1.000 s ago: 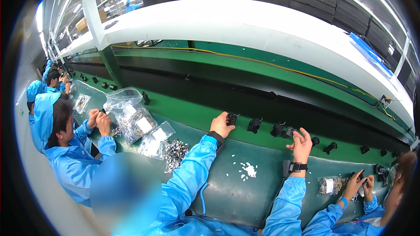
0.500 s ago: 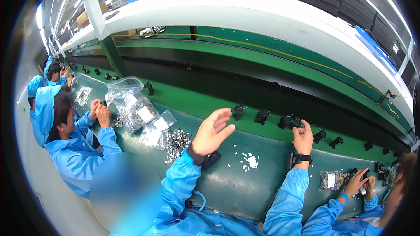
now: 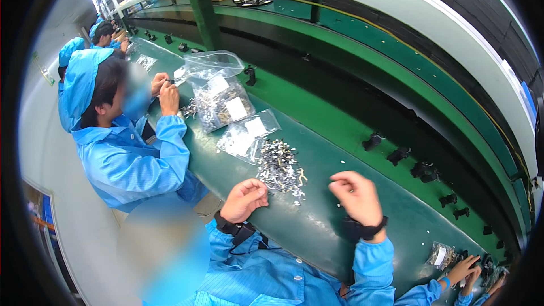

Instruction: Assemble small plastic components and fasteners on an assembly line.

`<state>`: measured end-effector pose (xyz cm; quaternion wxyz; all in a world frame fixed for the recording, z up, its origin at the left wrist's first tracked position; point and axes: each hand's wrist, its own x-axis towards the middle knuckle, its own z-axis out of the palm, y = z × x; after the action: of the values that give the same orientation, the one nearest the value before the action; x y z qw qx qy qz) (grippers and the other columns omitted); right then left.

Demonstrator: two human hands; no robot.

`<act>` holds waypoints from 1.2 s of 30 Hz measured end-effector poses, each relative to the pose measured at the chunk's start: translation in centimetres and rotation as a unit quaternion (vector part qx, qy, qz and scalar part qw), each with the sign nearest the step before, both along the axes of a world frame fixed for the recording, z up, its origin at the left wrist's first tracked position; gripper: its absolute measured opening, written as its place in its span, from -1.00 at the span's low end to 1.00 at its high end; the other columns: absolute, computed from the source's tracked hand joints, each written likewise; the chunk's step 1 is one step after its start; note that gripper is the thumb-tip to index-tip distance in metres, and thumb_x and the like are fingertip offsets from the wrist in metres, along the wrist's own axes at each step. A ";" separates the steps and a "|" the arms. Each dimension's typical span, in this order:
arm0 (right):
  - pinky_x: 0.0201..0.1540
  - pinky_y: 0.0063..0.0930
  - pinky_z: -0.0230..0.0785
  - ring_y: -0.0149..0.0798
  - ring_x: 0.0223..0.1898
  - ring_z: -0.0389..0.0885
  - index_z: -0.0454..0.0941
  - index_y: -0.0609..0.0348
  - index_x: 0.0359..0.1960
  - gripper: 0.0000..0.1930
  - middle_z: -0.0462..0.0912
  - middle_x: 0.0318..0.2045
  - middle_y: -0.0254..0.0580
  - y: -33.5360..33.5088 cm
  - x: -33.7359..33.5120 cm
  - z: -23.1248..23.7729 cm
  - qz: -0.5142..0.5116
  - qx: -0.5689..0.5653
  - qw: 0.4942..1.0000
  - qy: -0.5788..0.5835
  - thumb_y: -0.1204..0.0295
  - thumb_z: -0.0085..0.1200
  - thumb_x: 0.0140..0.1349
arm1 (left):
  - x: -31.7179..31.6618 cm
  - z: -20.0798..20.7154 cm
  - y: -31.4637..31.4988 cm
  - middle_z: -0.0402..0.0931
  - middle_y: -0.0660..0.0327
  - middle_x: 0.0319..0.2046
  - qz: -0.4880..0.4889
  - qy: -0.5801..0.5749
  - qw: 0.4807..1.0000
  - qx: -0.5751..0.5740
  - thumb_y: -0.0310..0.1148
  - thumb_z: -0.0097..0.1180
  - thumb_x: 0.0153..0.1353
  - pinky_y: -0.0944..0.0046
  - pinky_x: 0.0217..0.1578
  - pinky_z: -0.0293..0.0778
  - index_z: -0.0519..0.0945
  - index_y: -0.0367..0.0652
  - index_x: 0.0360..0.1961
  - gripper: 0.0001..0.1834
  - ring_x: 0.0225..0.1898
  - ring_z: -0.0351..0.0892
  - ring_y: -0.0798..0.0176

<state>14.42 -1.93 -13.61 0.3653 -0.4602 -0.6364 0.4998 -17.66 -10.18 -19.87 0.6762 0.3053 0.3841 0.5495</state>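
Clear bags lie near the far edge of the green surface. Beside them spreads a pile, apparently small parts.

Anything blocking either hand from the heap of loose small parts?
Nothing visible. The left hand is just near-left of the heap, contact unclear; green tabletop shows between the heap and right hand. The smaller clear bag lies beyond the heap, not between.

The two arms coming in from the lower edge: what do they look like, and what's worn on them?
They are a person's arms in loose, light-blue sleeves. The left sleeve and right sleeve end near the wrists. A black left wrist strap and a black right wrist strap show there. The left hand and right hand wear no gloves.
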 end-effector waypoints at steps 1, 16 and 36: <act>-0.28 -0.35 0.55 -0.24 -0.34 0.71 0.70 0.20 -0.07 -0.74 0.71 -0.26 -0.15 0.3 -1.7 -0.9 0.066 0.050 0.992 -0.095 0.41 0.35 0.22 | -0.3 -1.2 -0.4 0.60 0.21 -0.27 0.005 -0.027 0.998 -0.056 -0.45 0.16 0.45 0.14 -0.09 0.65 0.57 -0.22 -0.06 -0.88 -0.24 0.63 0.29; -0.12 -0.02 0.54 0.10 -0.14 0.67 0.61 0.14 -0.25 -0.82 0.63 -0.24 -0.03 -2.1 -8.1 -4.7 0.063 0.186 0.925 -0.327 0.33 0.28 0.26 | -0.2 -2.8 0.4 0.55 0.13 0.02 -0.045 -0.054 0.997 0.017 -0.47 0.08 0.50 0.06 0.14 0.59 0.50 -0.25 0.11 -0.77 0.08 0.61 0.17; -0.29 -0.44 0.57 -0.36 -0.39 0.75 0.67 0.29 -0.24 -0.80 0.77 -0.42 -0.20 0.6 -5.8 -4.8 0.056 0.064 0.996 0.005 0.40 0.35 0.27 | 2.5 2.0 -0.1 0.55 0.19 0.20 -0.076 0.267 0.959 0.055 -0.42 0.18 0.46 0.24 0.11 0.53 0.52 -0.29 0.26 -0.60 0.10 0.57 0.32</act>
<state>8.64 -1.30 -18.42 0.3689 -0.3973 -0.6897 0.4800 -15.13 -10.32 -17.89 0.5711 0.5061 0.4952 0.4153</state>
